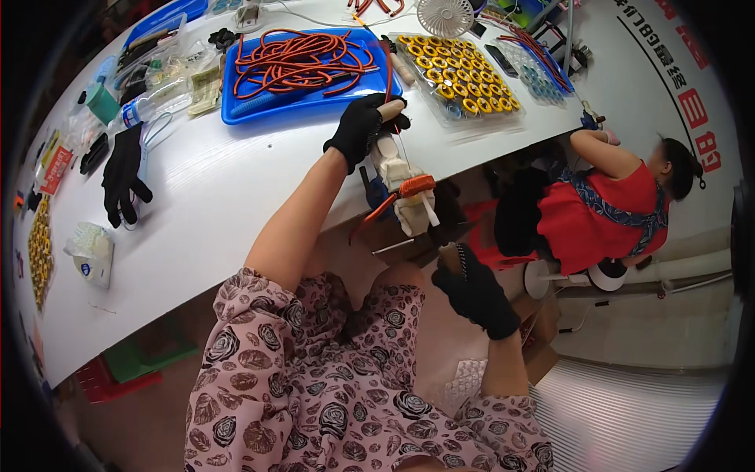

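My left hand is in a black glove with a tan finger cover, above the table's front edge. Its fingers close around a reddish-brown wire that rises past them. Just below is a vise with white padded jaws and a blue body, fixed at the edge. An orange wire-wound coil sits on the padding, a wire end hanging off its left side. My right hand, also black-gloved, is closed lower right, apart from the coil. Along it shows a dark ridged edge; what it grips is unclear.
A blue tray holds looped reddish wires. Beside it lie yellow ring cores in a sheet and a small white fan. A spare black glove and a white packet lie left. A person in red sits to the right.
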`<state>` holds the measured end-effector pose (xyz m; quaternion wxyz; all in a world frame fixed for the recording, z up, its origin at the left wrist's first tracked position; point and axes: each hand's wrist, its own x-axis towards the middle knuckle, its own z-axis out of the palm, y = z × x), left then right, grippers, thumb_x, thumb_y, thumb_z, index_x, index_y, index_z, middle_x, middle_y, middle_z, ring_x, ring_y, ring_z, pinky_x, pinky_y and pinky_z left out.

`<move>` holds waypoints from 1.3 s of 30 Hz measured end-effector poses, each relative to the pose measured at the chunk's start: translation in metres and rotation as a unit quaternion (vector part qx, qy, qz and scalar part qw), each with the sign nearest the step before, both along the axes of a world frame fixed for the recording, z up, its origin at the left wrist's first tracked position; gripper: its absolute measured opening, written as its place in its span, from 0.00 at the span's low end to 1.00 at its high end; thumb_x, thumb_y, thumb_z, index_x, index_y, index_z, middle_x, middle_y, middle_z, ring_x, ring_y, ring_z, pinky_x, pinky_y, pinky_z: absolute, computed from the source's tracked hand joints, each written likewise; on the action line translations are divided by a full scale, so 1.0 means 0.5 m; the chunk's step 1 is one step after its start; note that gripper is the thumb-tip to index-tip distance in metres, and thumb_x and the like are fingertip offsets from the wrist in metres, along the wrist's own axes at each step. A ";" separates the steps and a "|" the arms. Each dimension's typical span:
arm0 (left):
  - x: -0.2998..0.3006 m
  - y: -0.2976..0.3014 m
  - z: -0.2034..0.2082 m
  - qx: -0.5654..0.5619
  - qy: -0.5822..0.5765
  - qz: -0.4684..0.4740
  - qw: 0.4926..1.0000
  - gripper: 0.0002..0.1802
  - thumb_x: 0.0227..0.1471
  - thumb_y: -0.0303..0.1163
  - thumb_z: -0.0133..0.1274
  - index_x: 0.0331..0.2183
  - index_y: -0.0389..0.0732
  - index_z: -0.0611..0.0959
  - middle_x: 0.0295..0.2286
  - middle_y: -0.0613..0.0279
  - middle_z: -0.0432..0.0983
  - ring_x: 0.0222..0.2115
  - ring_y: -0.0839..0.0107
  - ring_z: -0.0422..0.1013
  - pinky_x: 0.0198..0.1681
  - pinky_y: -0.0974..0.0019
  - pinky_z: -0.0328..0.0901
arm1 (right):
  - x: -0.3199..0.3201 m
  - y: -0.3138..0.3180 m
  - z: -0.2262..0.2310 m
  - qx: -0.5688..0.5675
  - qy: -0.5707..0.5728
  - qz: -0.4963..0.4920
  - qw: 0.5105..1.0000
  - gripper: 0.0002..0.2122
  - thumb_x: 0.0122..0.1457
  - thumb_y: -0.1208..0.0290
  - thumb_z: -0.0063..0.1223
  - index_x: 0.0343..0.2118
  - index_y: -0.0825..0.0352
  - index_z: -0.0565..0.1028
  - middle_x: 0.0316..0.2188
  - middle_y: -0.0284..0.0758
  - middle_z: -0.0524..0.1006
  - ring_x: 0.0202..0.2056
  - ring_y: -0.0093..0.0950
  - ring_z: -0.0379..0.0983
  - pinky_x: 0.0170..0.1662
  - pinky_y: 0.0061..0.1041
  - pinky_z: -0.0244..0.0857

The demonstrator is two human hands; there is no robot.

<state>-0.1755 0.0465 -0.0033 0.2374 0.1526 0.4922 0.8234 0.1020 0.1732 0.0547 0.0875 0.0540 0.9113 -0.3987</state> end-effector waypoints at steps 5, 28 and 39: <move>0.076 -0.063 -0.021 -0.035 0.117 0.090 0.988 0.24 0.48 0.33 0.54 0.47 0.35 0.71 0.40 0.58 0.73 0.38 0.70 0.69 0.44 0.69 0.62 | 0.106 -0.055 -0.006 -0.005 -0.090 -0.144 0.985 0.16 0.52 0.65 0.53 0.42 0.66 0.67 0.28 0.43 0.74 0.27 0.35 0.74 0.28 0.29 0.67; 0.431 -0.116 0.057 0.029 0.124 0.106 0.986 0.20 0.54 0.32 0.45 0.47 0.34 0.68 0.36 0.51 0.72 0.24 0.69 0.70 0.25 0.68 0.67 | 0.187 -0.045 -0.007 -0.089 -0.069 -0.208 0.972 0.16 0.49 0.61 0.57 0.36 0.65 0.69 0.23 0.38 0.75 0.27 0.31 0.75 0.29 0.27 0.66; 0.489 -0.170 0.088 -0.032 -0.063 -0.012 0.997 0.24 0.54 0.34 0.45 0.52 0.37 0.65 0.29 0.58 0.74 0.22 0.76 0.69 0.23 0.74 0.63 | 0.160 -0.068 -0.009 -0.433 -0.236 -0.105 0.863 0.09 0.52 0.69 0.51 0.35 0.62 0.67 0.14 0.24 0.64 0.13 0.12 0.59 0.14 0.12 0.52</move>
